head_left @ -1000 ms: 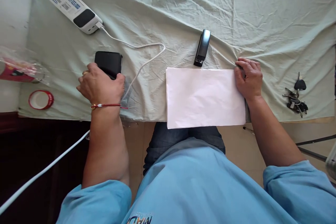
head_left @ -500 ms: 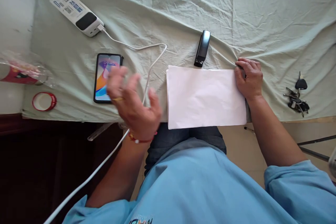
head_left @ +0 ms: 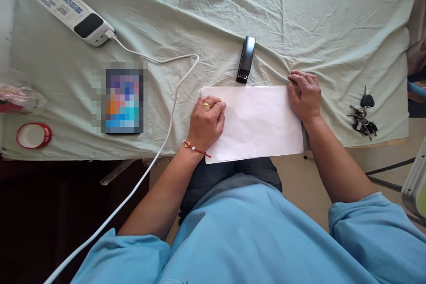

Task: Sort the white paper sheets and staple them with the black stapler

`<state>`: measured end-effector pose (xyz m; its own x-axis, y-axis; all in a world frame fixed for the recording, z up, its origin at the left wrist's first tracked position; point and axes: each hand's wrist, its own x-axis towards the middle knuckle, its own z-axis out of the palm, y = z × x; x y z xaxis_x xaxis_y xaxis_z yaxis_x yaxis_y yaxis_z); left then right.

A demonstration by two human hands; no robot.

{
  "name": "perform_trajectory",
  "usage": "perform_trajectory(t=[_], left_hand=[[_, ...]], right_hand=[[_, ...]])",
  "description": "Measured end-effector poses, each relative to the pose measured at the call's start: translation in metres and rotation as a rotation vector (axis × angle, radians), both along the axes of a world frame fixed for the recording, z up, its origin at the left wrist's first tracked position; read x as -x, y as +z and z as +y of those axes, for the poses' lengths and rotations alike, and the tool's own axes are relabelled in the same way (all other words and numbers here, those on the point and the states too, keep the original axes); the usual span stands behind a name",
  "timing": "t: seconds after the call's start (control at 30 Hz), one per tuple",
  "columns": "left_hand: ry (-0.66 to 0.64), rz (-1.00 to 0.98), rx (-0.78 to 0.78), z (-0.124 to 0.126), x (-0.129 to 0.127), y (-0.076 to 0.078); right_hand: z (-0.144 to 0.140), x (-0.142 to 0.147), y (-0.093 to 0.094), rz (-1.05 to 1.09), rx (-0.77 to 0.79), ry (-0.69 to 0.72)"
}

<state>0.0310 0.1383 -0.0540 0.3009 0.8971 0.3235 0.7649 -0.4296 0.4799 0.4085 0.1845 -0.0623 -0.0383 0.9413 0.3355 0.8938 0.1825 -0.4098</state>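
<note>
A thin stack of white paper sheets (head_left: pixel 256 124) lies at the table's front edge and overhangs it slightly. My left hand (head_left: pixel 207 120), with a ring and a red thread bracelet, rests on the left edge of the sheets. Its fingers are curled closed there, and their tips are mostly hidden. At the right edge lies my right hand (head_left: pixel 306 95), thumb apart from the bent fingers. Something dark and flat shows at that edge, partly under the hand and paper. Just beyond the sheets is a black stapler (head_left: pixel 246 60).
Left of the sheets lies a phone (head_left: pixel 122 102), blurred out. A white power bank (head_left: pixel 75 13) has a white cable (head_left: pixel 173 102) running off the front edge. A red-rimmed tape roll (head_left: pixel 33 136) and plastic-wrapped item (head_left: pixel 15 97) sit far left, keys (head_left: pixel 364 120) on the right.
My left hand has come from in front of the phone, where it was raised with fingers apart, onto the paper's left edge. My right hand stays at the right edge. The view has shifted slightly.
</note>
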Motion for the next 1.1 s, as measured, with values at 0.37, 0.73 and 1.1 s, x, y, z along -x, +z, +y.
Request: perform_trajectory(t=[0.37,0.73,1.1], left_hand=[[0.138,0.047,0.202,-0.002,-0.004,0.014],[0.153,0.132,0.314,-0.026,0.01,0.02],[0.236,0.114,0.267,-0.031,0.004,0.017]], right_hand=[[-0.001,0.003,0.002,0.03,0.01,-0.011],[0.0,0.002,0.004,0.008,0.023,-0.005],[-0.005,-0.006,0.008,0.056,-0.015,0.002]])
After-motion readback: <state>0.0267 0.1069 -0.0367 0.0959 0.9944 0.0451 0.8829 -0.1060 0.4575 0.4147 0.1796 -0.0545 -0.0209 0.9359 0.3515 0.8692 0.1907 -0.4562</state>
